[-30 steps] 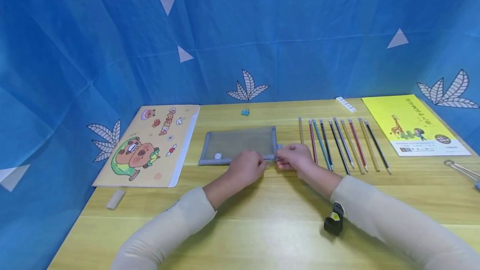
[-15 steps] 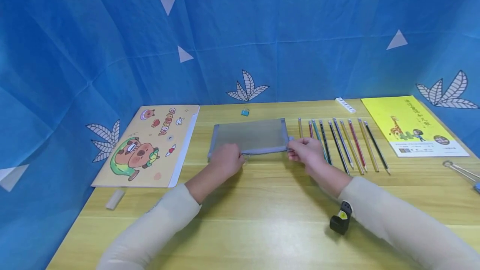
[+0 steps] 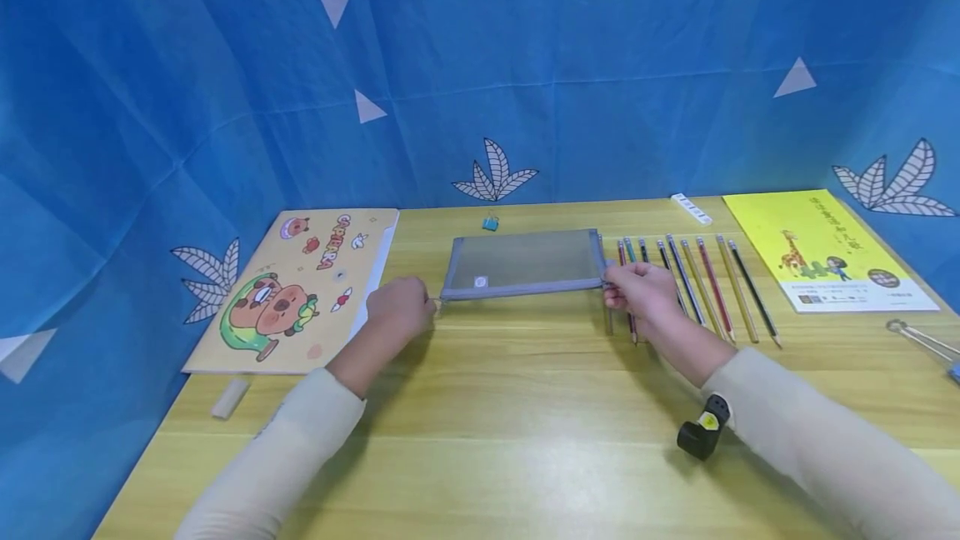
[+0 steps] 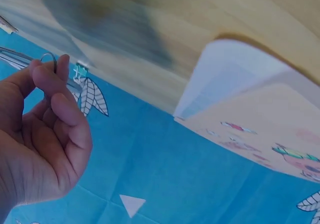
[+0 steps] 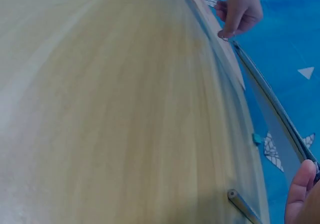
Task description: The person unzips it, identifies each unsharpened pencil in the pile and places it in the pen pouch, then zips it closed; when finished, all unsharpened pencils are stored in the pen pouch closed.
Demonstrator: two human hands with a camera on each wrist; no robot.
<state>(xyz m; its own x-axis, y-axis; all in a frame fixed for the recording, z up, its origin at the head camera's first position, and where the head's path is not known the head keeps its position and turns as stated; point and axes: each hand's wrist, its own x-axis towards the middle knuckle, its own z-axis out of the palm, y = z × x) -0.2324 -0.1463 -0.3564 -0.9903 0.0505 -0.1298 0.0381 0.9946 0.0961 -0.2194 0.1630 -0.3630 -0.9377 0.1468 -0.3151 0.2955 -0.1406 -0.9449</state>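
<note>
Head view, left hand (image 3: pixel 400 307): fingers pinching a ring (image 4: pixel 50 54).
Right hand (image 3: pixel 645 288): fingers pinching the pouch (image 3: pixel 528 259) by its near-right corner.
Pouch: between both hands' fingers; probably light, limp, not fragile.
Best hold: near edge's two ends.

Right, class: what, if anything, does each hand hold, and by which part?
The pouch: the left hand pinches the ring at its near left corner; the right hand grips its near right corner.
</note>
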